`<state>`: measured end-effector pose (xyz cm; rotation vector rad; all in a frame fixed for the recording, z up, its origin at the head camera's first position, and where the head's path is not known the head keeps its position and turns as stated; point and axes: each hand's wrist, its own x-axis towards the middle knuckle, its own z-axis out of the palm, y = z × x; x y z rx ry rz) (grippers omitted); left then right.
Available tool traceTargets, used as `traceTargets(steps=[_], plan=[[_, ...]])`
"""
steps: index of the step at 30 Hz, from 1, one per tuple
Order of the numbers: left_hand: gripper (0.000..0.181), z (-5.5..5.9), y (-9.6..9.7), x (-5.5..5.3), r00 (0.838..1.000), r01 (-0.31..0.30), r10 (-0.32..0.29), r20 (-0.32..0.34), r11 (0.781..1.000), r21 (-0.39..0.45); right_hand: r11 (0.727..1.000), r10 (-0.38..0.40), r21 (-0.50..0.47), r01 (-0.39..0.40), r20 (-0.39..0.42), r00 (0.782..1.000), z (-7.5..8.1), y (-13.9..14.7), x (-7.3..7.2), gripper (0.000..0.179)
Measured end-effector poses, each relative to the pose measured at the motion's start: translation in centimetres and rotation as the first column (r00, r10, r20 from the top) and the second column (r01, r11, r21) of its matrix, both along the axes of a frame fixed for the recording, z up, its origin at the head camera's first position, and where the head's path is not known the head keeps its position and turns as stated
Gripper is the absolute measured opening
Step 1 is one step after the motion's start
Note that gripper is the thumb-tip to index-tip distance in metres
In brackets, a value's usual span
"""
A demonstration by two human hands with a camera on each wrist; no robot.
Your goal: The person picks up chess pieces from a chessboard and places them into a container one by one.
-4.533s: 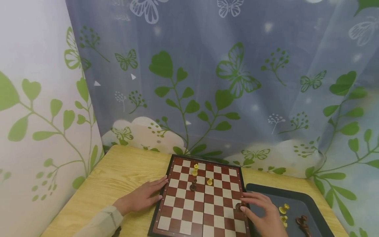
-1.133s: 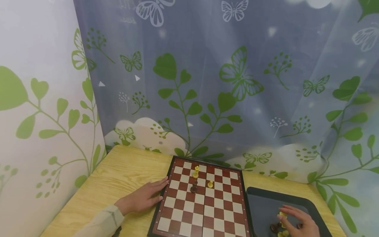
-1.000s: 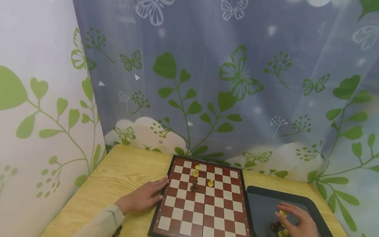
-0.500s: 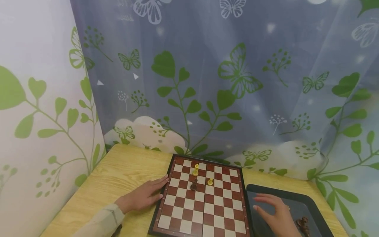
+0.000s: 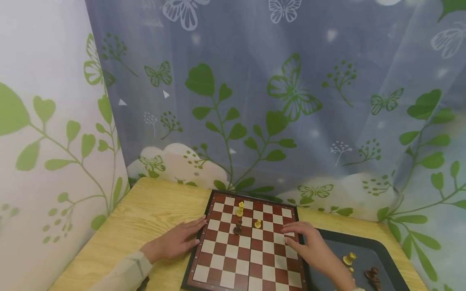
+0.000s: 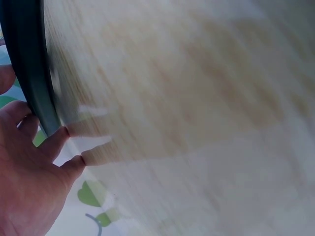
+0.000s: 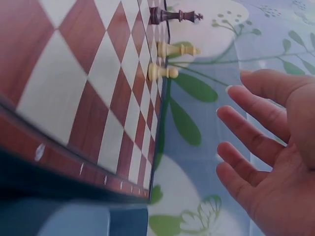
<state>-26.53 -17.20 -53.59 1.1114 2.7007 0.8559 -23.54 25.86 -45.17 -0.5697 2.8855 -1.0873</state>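
My left hand [image 5: 174, 240] lies at the left edge of the chessboard [image 5: 229, 264], its extended fingers touching the black rim [image 6: 29, 64]. Above the right side of the board hovers my right hand [image 5: 309, 244]; in the right wrist view its fingers are spread and hold nothing. Three chess pieces stand upright on the far half: a dark brown king [image 5: 238, 227], a tall yellow piece [image 5: 239, 209] with a cross-like top in the right wrist view, and a yellow pawn [image 5: 257, 223].
Right of the board is a dark tray [image 5: 364, 240], partly covered by my right forearm. In it show a yellow piece [image 5: 349, 258] and a dark brown piece [image 5: 372, 277]. A patterned curtain [image 5: 247, 101] hangs right behind the wooden table [image 5: 164, 198].
My right hand held a dark piece at the board's right edge, then moved to the pieces in the tray. It has since come back left over the board with nothing. The left hand stays put.
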Motion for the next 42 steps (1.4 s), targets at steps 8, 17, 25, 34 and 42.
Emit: traceTargets(steps=[8, 17, 25, 34, 42], plan=[[0.062, 0.3, 0.0, 0.1, 1.0, -0.003, 0.003, 0.005, 1.0, -0.009, 0.991, 0.136, -0.014, -0.136, -0.005, 0.991, -1.1, -2.2, -3.1, 0.024], [0.06, 0.3, -0.1, -0.1, 1.0, -0.001, 0.001, -0.007, 1.0, -0.01, 0.991, 0.126, -0.052, -0.122, 0.079, 0.989, -2.1, -4.2, -6.2, 0.032], [0.061, 0.3, -0.1, 0.1, 1.0, 0.0, 0.0, 0.007, 1.0, -0.002, 0.973, 0.229, -0.023, -0.228, 0.038, 0.973, -3.5, -4.8, -7.7, 0.026], [0.06, 0.3, 0.0, 0.2, 1.0, -0.007, 0.007, 0.014, 1.0, 0.001, 0.969, 0.247, 0.022, -0.247, -0.01, 0.969, -3.9, -5.2, -8.5, 0.018], [0.06, 0.2, 0.0, 0.2, 1.0, -0.004, 0.004, 0.001, 1.0, 0.007, 0.981, 0.18, 0.083, -0.178, -0.025, 0.983, -3.9, -5.6, -8.8, 0.011]])
